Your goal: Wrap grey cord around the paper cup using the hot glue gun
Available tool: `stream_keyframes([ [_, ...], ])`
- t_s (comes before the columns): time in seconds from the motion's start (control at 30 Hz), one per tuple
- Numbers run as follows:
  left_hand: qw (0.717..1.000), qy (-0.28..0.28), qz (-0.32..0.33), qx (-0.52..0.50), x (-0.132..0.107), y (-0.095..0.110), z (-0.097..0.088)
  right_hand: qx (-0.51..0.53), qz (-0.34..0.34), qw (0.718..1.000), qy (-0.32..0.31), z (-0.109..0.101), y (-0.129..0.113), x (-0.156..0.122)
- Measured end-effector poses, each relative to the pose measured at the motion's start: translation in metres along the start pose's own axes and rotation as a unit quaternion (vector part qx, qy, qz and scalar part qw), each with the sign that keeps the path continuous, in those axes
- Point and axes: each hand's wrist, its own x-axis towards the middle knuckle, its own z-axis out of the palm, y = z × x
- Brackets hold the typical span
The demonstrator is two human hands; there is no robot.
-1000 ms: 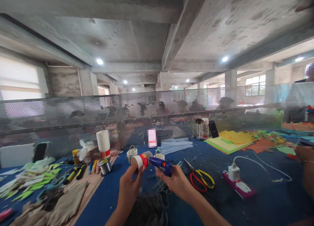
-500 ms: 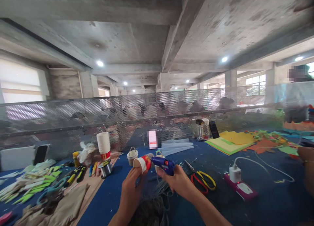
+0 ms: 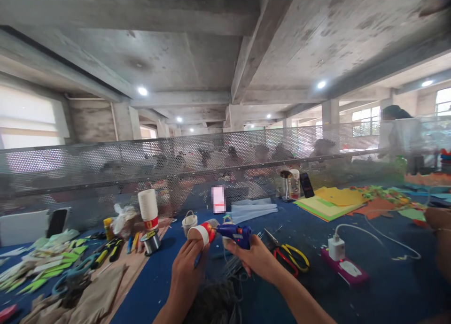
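My left hand (image 3: 188, 263) is closed around a red and white paper cup (image 3: 201, 235), which lies tilted on its side. In my right hand (image 3: 252, 256) is a blue hot glue gun (image 3: 234, 235), its nozzle pointing left at the cup's red end. Whether the tip touches the cup I cannot tell. Just behind the cup stands a small white bucket (image 3: 189, 224) with a handle. Another small pale container is partly hidden behind the glue gun. Scissors (image 3: 291, 258) with red and yellow handles lie right of my right hand.
On the left are a stack of paper cups (image 3: 148, 206), a wire spool (image 3: 151, 243), pliers (image 3: 116, 249) and green scraps (image 3: 52, 267). Coloured sheets (image 3: 329, 209) lie at the right, with a charger on a purple power strip (image 3: 345, 267). A perforated metal screen (image 3: 197, 159) runs behind.
The cup and my left hand have shifted slightly left. The glue gun stays at the cup's red end. In the right background, a person has moved left.
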Motion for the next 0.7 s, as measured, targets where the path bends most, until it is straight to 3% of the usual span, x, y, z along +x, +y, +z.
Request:
stream_keyframes([
  [0.7, 0.987, -0.011, -0.153, -0.052, 0.002, 0.002, -0.008, -0.009, -0.012, 0.999, -0.040, 0.002, -0.001, -0.004],
])
